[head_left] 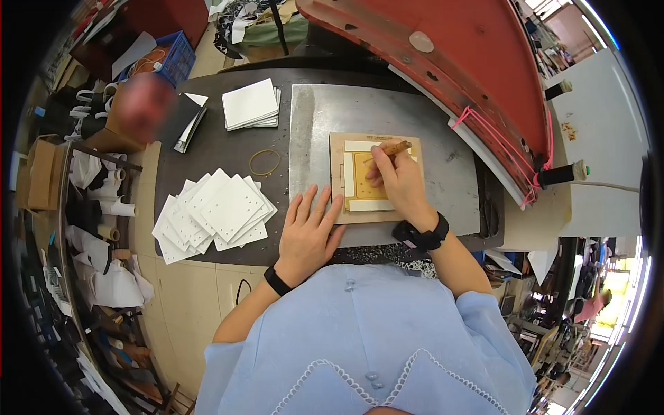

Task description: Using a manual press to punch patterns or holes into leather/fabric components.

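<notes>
My right hand [394, 176] grips a wooden-handled tool [398, 146] over a yellow template [366, 195]. The template, edged by cream strips, sits on a pale wooden board [373, 217] on a metal plate [311, 138]; the tool's tip is too hidden to make out. My left hand [310, 235] rests with fingers spread just left of the board's lower corner, holding nothing. Left of it lie loose white square cards [221, 207] with small holes, fanned in an overlapping pile. A neat white stack [249, 104] lies farther back, and a yellow elastic band [265, 173] is between the two piles.
A large red machine [443, 41] with pink cord slants over the back right of the dark table [180, 166]. Dark folded sheets [183, 121] lie at back left, near a blue crate [173, 59]. Rolls [114, 206] fill racks at left. A person [591, 304] is far right.
</notes>
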A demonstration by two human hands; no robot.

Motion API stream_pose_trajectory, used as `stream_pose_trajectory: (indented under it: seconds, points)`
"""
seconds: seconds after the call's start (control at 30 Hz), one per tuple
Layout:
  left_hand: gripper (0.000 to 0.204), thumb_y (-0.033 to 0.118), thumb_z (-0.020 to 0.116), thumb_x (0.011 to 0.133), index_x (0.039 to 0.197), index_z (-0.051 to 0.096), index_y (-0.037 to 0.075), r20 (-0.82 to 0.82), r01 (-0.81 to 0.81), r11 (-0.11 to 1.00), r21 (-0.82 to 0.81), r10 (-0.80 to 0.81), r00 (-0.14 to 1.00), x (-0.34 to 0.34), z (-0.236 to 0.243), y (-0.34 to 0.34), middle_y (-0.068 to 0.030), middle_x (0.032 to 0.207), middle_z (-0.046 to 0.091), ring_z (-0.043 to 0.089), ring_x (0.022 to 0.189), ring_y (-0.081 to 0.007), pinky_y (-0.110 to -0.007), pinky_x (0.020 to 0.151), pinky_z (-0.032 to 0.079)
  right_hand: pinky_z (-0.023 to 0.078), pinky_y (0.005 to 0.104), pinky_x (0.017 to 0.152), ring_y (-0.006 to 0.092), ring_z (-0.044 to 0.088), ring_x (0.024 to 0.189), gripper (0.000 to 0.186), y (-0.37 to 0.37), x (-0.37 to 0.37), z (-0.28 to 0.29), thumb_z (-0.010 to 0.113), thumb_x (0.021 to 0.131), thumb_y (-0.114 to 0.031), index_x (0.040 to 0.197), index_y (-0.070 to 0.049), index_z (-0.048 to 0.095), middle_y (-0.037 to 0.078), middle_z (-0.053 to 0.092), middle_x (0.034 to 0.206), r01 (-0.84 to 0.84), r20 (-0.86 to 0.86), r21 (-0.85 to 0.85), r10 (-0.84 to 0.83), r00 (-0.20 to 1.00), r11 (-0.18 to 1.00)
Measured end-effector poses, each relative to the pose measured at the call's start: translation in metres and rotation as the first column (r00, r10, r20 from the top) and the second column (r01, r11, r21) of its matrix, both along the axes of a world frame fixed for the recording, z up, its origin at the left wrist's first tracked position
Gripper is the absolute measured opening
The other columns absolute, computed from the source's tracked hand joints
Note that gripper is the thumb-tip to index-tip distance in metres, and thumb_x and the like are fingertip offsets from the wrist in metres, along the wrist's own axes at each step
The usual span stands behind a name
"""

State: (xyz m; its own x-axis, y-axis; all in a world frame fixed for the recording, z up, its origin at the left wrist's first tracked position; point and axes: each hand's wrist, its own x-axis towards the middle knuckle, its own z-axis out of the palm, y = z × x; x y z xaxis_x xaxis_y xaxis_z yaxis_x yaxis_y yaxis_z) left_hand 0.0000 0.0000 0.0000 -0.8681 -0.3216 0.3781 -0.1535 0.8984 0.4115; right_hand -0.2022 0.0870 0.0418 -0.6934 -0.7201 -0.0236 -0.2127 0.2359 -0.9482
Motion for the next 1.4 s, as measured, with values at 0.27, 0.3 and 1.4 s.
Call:
stream_pose_trajectory:
  seconds: [0.27, 0.3, 1.4]
  points:
    - [0.056, 0.024, 0.07, 0.086, 0.136, 0.055, 0.006, 0.008, -0.003, 1.0, -0.003, 0.003, 1.0, 0.001, 0.001, -0.001, -0.0164, 0.142, 0.053, 0.045, 0.135, -0.0367, -0.049, 0.112, 0.033, 0.051, 0.0301, 0.059, 0.0158, 0.065, 0.063, 0.027, -0.002, 0.001, 0.004, 0.055, 0.102, -0.027, 0.102, 0.0, 0.057, 0.009, 0.063, 0.073, -0.048, -0.05, 0.061, 0.051, 0.997, 0.997]
    - [0.056, 0.024, 0.07, 0.086, 0.136, 0.055, 0.006, 0.007, -0.004, 1.0, -0.005, 0.004, 1.0, 0.001, 0.001, -0.001, -0.0164, 0.142, 0.053, 0.045, 0.135, -0.0367, -0.049, 0.112, 0.033, 0.05, 0.0317, 0.059, 0.0183, 0.064, 0.062, 0.026, -0.003, 0.001, 0.007, 0.055, 0.102, -0.026, 0.1, 0.0, 0.057, 0.01, 0.063, 0.073, -0.063, -0.078, 0.099, 0.071, 0.994, 0.993]
    - [0.057, 0.022, 0.071, 0.085, 0.137, 0.055, 0.006, 0.009, -0.012, 1.0, -0.003, 0.012, 1.0, -0.002, 0.005, 0.001, -0.017, 0.14, 0.055, 0.047, 0.133, -0.0374, -0.049, 0.112, 0.034, 0.054, 0.0284, 0.062, 0.0163, 0.069, 0.065, 0.028, 0.008, -0.011, 0.002, 0.057, 0.101, -0.027, 0.099, 0.0, 0.059, 0.01, 0.067, 0.073, 0.015, -0.101, 0.057, -0.009, 0.995, 0.998]
